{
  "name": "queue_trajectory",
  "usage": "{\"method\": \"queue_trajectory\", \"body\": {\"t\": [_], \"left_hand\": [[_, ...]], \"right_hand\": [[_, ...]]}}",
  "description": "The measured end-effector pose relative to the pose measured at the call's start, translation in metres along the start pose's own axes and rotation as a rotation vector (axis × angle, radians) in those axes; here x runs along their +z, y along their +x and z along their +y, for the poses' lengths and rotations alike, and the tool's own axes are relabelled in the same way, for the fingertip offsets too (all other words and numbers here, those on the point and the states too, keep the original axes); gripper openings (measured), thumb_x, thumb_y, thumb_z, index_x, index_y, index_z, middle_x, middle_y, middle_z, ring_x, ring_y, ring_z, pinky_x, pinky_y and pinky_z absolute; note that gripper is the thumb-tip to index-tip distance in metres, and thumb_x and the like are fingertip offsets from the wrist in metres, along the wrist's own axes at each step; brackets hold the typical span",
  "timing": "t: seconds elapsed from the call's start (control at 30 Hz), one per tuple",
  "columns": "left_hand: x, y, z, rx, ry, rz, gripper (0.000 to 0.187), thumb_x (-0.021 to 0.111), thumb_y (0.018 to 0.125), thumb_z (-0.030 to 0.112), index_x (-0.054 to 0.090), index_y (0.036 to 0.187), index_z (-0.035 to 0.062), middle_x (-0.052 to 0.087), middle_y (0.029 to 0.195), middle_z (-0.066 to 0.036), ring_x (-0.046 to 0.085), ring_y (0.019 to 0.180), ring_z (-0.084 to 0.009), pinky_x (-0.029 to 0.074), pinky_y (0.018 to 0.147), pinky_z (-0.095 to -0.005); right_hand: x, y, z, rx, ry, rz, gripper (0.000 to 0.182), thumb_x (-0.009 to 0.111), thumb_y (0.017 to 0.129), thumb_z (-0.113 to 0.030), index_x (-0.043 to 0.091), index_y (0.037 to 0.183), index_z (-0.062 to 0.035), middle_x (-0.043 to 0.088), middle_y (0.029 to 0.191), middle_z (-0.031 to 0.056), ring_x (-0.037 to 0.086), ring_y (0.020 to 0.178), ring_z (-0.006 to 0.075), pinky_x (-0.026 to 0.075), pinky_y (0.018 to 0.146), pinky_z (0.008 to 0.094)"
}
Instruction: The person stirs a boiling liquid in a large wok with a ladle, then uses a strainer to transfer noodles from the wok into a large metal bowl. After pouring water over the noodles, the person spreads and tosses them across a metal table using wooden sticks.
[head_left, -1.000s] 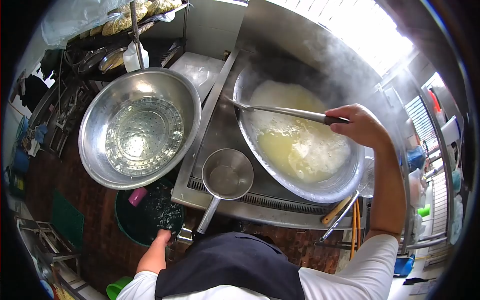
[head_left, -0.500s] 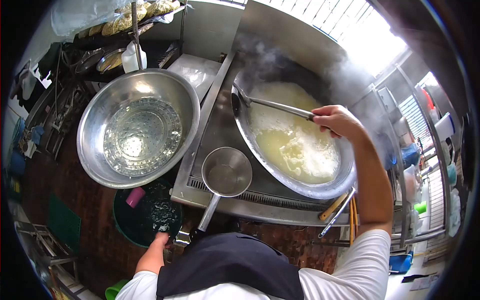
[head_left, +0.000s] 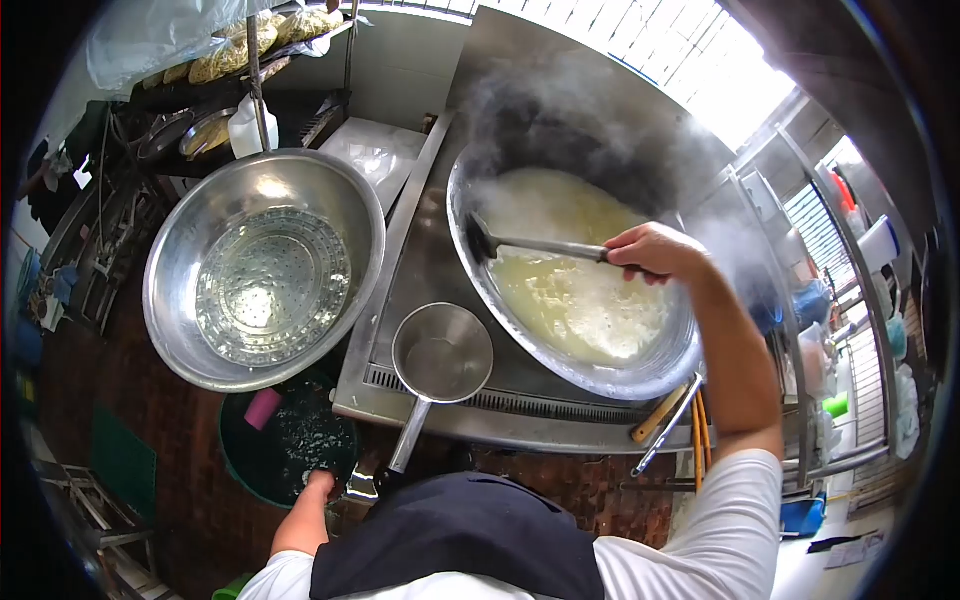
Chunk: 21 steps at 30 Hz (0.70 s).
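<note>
My right hand [head_left: 650, 252] is wrapped round the handle of a long metal ladle [head_left: 545, 246], above a large steaming wok [head_left: 590, 383]. The ladle's dark head is at the wok's left inner wall. Pale yellowish liquid [head_left: 535, 285] with white foam fills much of the wok. My left hand [head_left: 320, 484] hangs low by the rim of a dark green tub of water [head_left: 232, 455]; its fingers are too small and foreshortened to read. A steel saucepan [head_left: 443, 352] rests on the stove's front edge, its handle towards my apron.
A wide steel basin [head_left: 170, 270] with a perforated bottom stands left of the stove. In the tub is a pink cup [head_left: 263, 409]. Wooden-handled and metal tools [head_left: 668, 420] lean at the stove's front right. Racks [head_left: 858, 250] with containers line the right side.
The ladle's head has moved down along the wok's left wall, and my right hand has shifted slightly left and down. The whole view has shifted a little. My left hand stays by the tub.
</note>
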<state>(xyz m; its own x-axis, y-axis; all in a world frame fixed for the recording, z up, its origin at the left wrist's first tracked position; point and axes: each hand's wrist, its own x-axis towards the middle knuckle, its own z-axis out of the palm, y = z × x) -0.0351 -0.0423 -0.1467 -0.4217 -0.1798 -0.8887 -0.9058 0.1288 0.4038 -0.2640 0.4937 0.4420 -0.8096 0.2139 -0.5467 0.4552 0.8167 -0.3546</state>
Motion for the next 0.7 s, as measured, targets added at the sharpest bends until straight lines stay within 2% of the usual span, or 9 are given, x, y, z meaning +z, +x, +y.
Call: {"method": "queue_trajectory", "body": {"t": [0.07, 0.13, 0.2, 0.27, 0.37, 0.47, 0.53, 0.57, 0.7], "left_hand": [[0.003, 0.005, -0.007, 0.013, -0.053, -0.037, 0.021, 0.055, 0.091, 0.028, 0.063, 0.102, 0.0113, 0.065, 0.082, -0.009, 0.063, 0.060, -0.0267, 0.054, 0.056, -0.0460], [0.006, -0.034, 0.009, -0.085, -0.046, 0.025, 0.024, 0.055, 0.090, 0.029, 0.063, 0.103, 0.0101, 0.066, 0.084, -0.009, 0.064, 0.062, -0.0273, 0.055, 0.059, -0.0469], [0.003, -0.041, 0.000, -0.150, 0.008, -0.047, 0.028, 0.056, 0.090, 0.030, 0.062, 0.106, 0.0083, 0.067, 0.084, -0.009, 0.067, 0.068, -0.0281, 0.055, 0.061, -0.0496], [0.004, -0.046, -0.011, -0.179, 0.082, 0.072, 0.032, 0.057, 0.089, 0.034, 0.062, 0.107, 0.0080, 0.069, 0.086, -0.009, 0.069, 0.078, -0.0292, 0.055, 0.068, -0.0483], [0.001, -0.044, -0.017, -0.217, 0.137, -0.024, 0.031, 0.054, 0.091, 0.033, 0.062, 0.107, 0.0077, 0.069, 0.088, -0.010, 0.069, 0.077, -0.0292, 0.054, 0.066, -0.0481], [0.002, -0.024, -0.011, -0.290, 0.135, -0.087, 0.029, 0.051, 0.093, 0.030, 0.062, 0.105, 0.0069, 0.068, 0.085, -0.011, 0.068, 0.074, -0.0290, 0.054, 0.065, -0.0477], [0.007, -0.013, 0.002, -0.255, 0.195, -0.091, 0.026, 0.050, 0.093, 0.027, 0.063, 0.104, 0.0075, 0.067, 0.082, -0.011, 0.067, 0.070, -0.0282, 0.054, 0.062, -0.0460], [0.013, -0.012, 0.011, -0.182, 0.085, -0.042, 0.021, 0.052, 0.092, 0.024, 0.064, 0.101, 0.0090, 0.065, 0.077, -0.010, 0.065, 0.066, -0.0266, 0.051, 0.057, -0.0430], [0.029, -0.004, 0.052, -0.027, 0.114, -0.091, 0.018, 0.053, 0.091, 0.021, 0.065, 0.097, 0.0101, 0.064, 0.079, -0.010, 0.063, 0.064, -0.0244, 0.049, 0.054, -0.0411]], "right_hand": [[0.018, 0.045, 0.015, 0.019, 0.048, 0.020, 0.031, 0.064, 0.088, -0.025, 0.069, 0.117, -0.0157, 0.065, 0.069, -0.0006, 0.049, 0.046, 0.0077, 0.036, 0.040, 0.0242], [0.037, 0.096, 0.038, 0.058, 0.097, 0.016, 0.029, 0.065, 0.087, -0.024, 0.069, 0.115, -0.0161, 0.065, 0.068, -0.0003, 0.048, 0.046, 0.0077, 0.037, 0.041, 0.0249], [0.054, 0.116, 0.046, 0.087, 0.076, 0.049, 0.028, 0.064, 0.087, -0.021, 0.069, 0.113, -0.0138, 0.065, 0.068, 0.0011, 0.051, 0.047, 0.0085, 0.038, 0.042, 0.0251], [0.058, 0.122, 0.056, 0.050, 0.049, 0.089, 0.029, 0.064, 0.087, -0.022, 0.069, 0.114, -0.0119, 0.065, 0.069, 0.0025, 0.053, 0.048, 0.0093, 0.039, 0.042, 0.0263], [0.041, 0.108, 0.071, 0.059, 0.112, 0.089, 0.029, 0.064, 0.089, -0.022, 0.068, 0.116, -0.0105, 0.065, 0.070, 0.0039, 0.051, 0.046, 0.0098, 0.039, 0.040, 0.0263], [0.014, 0.054, 0.070, 0.009, 0.121, 0.113, 0.038, 0.065, 0.089, -0.023, 0.064, 0.124, -0.0079, 0.064, 0.070, 0.0026, 0.047, 0.044, 0.0078, 0.036, 0.039, 0.0250], [0.002, 0.028, 0.074, -0.044, 0.233, 0.119, 0.041, 0.064, 0.090, -0.024, 0.062, 0.127, -0.0060, 0.063, 0.070, 0.0011, 0.046, 0.044, 0.0057, 0.034, 0.038, 0.0229], [-0.002, 0.017, 0.073, -0.062, 0.261, 0.133, 0.040, 0.064, 0.091, -0.024, 0.063, 0.127, -0.0062, 0.063, 0.071, -0.0002, 0.045, 0.044, 0.0043, 0.032, 0.038, 0.0205], [-0.005, 0.001, 0.054, -0.157, 0.341, 0.136, 0.040, 0.064, 0.091, -0.024, 0.063, 0.128, -0.0090, 0.062, 0.072, -0.0013, 0.045, 0.044, 0.0035, 0.032, 0.038, 0.0202]]}}
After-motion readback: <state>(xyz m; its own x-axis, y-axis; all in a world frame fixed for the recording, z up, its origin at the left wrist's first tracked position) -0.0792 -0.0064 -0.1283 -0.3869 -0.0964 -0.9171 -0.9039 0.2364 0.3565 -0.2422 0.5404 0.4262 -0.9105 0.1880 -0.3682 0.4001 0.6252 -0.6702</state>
